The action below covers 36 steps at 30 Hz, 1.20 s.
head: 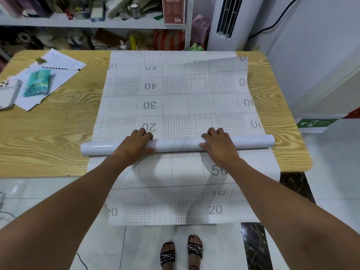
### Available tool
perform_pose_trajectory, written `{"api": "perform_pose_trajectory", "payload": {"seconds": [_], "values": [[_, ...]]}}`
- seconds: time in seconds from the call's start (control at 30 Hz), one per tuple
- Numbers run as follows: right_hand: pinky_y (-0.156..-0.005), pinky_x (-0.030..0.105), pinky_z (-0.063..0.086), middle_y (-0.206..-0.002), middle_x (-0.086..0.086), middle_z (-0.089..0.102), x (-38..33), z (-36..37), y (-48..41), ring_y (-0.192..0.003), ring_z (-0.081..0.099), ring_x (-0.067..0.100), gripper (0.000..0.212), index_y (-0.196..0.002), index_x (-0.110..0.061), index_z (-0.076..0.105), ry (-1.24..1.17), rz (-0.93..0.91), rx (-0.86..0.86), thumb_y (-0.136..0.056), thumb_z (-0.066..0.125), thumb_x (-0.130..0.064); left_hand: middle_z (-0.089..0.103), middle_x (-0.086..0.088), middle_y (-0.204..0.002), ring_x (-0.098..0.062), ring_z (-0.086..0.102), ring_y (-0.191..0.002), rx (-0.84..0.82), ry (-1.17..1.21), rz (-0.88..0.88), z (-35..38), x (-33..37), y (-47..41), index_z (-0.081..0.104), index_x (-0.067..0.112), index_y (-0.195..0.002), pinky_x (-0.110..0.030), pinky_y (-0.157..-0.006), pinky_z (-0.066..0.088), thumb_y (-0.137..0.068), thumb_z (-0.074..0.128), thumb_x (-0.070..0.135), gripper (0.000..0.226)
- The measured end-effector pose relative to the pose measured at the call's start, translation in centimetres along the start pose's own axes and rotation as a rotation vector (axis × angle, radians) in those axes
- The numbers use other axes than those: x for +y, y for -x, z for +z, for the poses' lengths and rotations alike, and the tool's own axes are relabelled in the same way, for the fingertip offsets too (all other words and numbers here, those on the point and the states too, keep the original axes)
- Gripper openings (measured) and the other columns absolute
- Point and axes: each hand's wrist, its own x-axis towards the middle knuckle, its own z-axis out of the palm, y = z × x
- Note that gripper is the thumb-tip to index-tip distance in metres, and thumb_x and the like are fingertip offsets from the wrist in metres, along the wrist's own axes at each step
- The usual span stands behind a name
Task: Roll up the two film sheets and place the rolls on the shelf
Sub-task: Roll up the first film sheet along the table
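Note:
A white film sheet [175,92] with a printed grid and numbers lies flat across the wooden table [48,129]. Its near part is wound into a glossy white roll [175,144] lying crosswise on the table. My left hand [136,143] and my right hand [218,143] both rest on top of the roll, fingers curled over its far side. A second gridded sheet [175,191] lies under the roll and hangs over the table's near edge toward the floor. The shelf [81,23] stands behind the table, crowded with items.
On the table's left sit loose papers [58,67] with a pen, a teal packet [38,84] and a phone [8,94]. A white standing unit [226,22] is at the back right. My sandalled feet [181,252] stand on the tiled floor below.

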Motion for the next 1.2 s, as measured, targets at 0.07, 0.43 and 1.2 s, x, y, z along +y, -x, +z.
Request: {"api": "perform_pose_trajectory", "payload": {"seconds": [0.07,0.43,1.2], "values": [[-0.089,0.038,0.036,-0.123,0.007,0.052,-0.03,0.05,0.05,-0.106,0.045,0.028,0.040,-0.129,-0.015,0.048,-0.037,0.009,0.002,-0.096,0.041,-0.037,0.049,-0.011,-0.112,-0.026,0.046,-0.099,0.000,0.000,-0.001,0.17,-0.15,-0.05,0.050,0.009,-0.119,-0.041,-0.080,0.045,-0.086,0.060,0.035,0.043],[-0.088,0.033,0.033,-0.113,0.003,0.057,0.43,0.10,0.17,-0.098,0.048,0.025,0.051,-0.121,-0.014,0.046,-0.094,0.010,-0.038,-0.084,0.060,-0.046,0.056,-0.016,-0.116,-0.035,0.048,-0.105,0.089,-0.096,0.015,0.50,0.10,0.33,0.044,0.007,-0.129,-0.045,-0.086,0.037,-0.094,0.045,0.028,0.041],[-0.098,0.035,0.027,-0.127,0.004,0.053,0.02,-0.33,0.12,-0.112,0.044,0.025,0.050,-0.133,-0.015,0.041,-0.093,-0.008,-0.018,-0.093,0.044,-0.046,0.058,-0.012,-0.111,-0.034,0.049,-0.107,0.126,-0.171,0.019,0.61,-0.09,0.51,0.052,0.006,-0.117,-0.047,-0.099,0.027,-0.087,0.058,0.031,0.039]]}}
